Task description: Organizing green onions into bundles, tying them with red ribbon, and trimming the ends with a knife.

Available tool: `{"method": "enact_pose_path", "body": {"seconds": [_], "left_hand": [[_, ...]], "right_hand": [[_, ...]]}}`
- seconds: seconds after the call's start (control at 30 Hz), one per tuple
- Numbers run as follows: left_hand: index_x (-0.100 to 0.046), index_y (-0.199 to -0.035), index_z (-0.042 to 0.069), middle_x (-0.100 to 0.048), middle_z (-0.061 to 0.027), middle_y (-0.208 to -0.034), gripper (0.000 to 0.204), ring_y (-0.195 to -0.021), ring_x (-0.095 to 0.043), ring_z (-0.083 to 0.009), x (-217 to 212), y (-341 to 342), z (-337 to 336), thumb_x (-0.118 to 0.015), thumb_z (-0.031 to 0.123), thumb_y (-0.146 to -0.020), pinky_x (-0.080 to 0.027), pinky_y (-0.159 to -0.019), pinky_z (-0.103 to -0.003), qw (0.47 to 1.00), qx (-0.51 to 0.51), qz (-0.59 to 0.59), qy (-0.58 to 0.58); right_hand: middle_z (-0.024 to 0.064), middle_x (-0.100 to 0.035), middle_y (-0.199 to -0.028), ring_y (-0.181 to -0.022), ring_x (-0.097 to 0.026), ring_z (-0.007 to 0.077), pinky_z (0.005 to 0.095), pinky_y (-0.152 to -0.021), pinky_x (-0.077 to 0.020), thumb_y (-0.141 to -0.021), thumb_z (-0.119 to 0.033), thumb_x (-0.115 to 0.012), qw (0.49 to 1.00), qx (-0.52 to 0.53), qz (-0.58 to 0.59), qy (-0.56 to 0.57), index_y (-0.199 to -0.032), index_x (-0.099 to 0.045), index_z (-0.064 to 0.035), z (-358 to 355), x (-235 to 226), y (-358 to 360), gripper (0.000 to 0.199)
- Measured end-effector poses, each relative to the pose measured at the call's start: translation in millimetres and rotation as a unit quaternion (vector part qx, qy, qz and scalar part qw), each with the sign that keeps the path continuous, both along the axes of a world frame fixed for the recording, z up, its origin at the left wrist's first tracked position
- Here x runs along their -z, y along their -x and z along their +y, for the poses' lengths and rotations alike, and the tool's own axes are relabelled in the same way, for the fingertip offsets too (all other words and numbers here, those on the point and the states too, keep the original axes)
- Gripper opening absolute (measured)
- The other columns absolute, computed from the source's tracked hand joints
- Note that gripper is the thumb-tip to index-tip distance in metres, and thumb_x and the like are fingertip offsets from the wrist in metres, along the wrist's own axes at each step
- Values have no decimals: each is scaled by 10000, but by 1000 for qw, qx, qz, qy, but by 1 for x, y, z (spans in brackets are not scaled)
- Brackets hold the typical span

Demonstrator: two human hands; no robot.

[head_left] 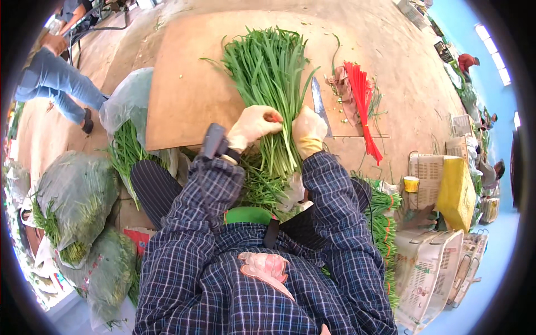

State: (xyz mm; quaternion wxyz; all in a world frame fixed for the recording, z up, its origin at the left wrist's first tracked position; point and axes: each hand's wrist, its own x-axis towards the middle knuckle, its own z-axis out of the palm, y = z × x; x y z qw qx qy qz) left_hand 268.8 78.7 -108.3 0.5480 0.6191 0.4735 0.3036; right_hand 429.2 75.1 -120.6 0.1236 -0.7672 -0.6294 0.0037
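A large bunch of garlic chives lies on the wooden board, leaf tips pointing away and pale stems toward me. My right hand, in a cream glove, is closed at the right side of the stems. On their left is my left hand, gloved alike, with its fingers curled in a pinch. Something small and red-orange shows at its fingertips, too small to name. Just right of the bunch lies a knife with a broad blade. Beyond it, red tie strips are heaped beside a brownish cloth.
Plastic bags of greens crowd the left side. Tied green bunches are stacked to my right, near crates, a yellow container and a yellow cup. Loose chives lie before my lap. Another person's leg shows far left.
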Motion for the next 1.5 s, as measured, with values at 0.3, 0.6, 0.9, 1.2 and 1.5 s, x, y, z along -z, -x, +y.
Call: {"method": "enact_pose_path", "body": {"seconds": [0.3,0.6,0.9,1.2,1.5], "left_hand": [[-667,-852,-17,-616,-17,-684,196,-613,-543,-71,10,7,6,-693,173,-813,-450,-559,-224,994,38,-55,-82],[-645,-857,-10,-601,-118,-652,221,-598,-563,-167,4,-24,17,-660,200,-792,-443,-574,-308,980,21,116,-160],[-676,-884,64,-660,-139,-820,233,-789,-632,-305,3,-41,31,-600,250,-766,-497,-725,-374,912,97,358,-176],[-656,-876,18,-611,-116,-680,203,-603,-569,-194,1,-26,9,-656,205,-796,-449,-575,-302,985,4,73,-155],[-655,-863,-10,-570,-83,-620,210,-560,-493,-119,-2,-34,15,-667,189,-797,-417,-540,-270,988,-6,80,-133]], "right_hand": [[130,-639,-664,-641,-650,307,393,-587,-508,-771,-155,-577,999,-19,0,-44,-754,-597,-64,-5,2,9,94],[146,-637,-694,-702,-643,329,415,-641,-502,-787,-196,-604,996,-27,70,-48,-777,-606,-59,-5,10,1,137],[128,-574,-685,-633,-553,237,340,-584,-440,-774,-147,-692,903,-33,401,-153,-744,-584,-7,-15,33,-10,179],[141,-612,-722,-657,-583,230,312,-617,-460,-808,-108,-650,874,-39,468,-128,-796,-614,-5,-18,40,-9,110],[167,-633,-801,-750,-619,316,373,-672,-487,-793,-57,-585,904,-45,380,-191,-900,-627,-15,-15,62,9,122]]}}
